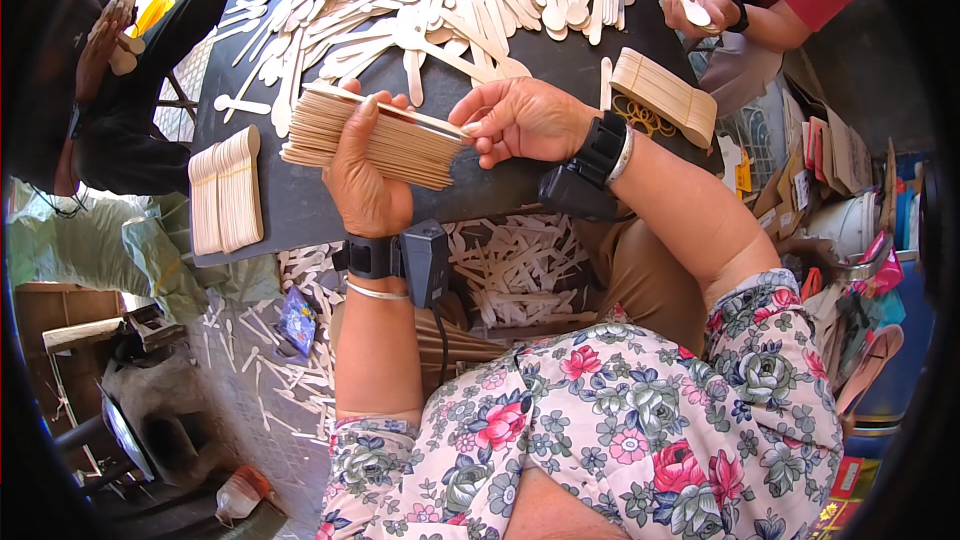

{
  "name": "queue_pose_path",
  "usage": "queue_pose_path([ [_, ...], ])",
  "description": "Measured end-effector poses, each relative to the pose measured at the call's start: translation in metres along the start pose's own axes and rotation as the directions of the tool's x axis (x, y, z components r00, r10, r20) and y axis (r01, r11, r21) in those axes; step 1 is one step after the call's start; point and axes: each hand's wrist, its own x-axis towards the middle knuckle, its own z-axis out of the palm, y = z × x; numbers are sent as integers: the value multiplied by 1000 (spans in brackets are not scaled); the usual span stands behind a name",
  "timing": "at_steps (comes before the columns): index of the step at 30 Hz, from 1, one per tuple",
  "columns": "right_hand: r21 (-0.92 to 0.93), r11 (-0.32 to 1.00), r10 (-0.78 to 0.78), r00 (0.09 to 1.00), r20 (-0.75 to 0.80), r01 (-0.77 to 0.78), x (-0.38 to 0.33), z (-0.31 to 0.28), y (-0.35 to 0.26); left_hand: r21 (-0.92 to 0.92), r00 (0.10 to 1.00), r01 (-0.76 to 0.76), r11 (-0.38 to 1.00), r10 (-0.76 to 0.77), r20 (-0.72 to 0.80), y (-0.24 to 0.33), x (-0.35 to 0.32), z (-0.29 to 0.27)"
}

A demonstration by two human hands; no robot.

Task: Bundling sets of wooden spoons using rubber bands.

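My left hand (pixel 365 165) is wrapped around a thick stack of flat wooden spoons (pixel 415 152), its thumb over the near side. At the right end of that stack, my right hand (pixel 520 120) pinches the tip of the outermost spoon between thumb and fingers. Beyond both hands, a large loose heap of wooden spoons (pixel 370 15) spreads over the dark table (pixel 510 190). A banded bundle of spoons (pixel 225 190) lies by the table's left edge. To the right, another bundle (pixel 665 95) rests beside a small pile of yellow rubber bands (pixel 645 118).
Across at the far right, a person's hands (pixel 690 10) hold a few spoons. Another person in dark clothes (pixel 130 120) sits at the left. Below the table edge, many spoons (pixel 520 265) lie in a heap, with more scattered on the floor (pixel 250 360). Cardboard (pixel 845 155) stands at the right.
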Motion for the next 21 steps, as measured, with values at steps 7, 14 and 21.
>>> queue_pose_path([
  [7,-108,994,-24,999,-39,20,-4,3,-4,-59,1000,11,998,-11,-11,-3,-1,4],
  [14,-717,657,-363,931,-28,235,-5,20,3,-72,994,111,991,-111,-4,-5,-1,0],
  [21,-562,796,-262,965,17,226,-7,23,6,-166,986,166,972,-163,35,-8,-5,-3],
])
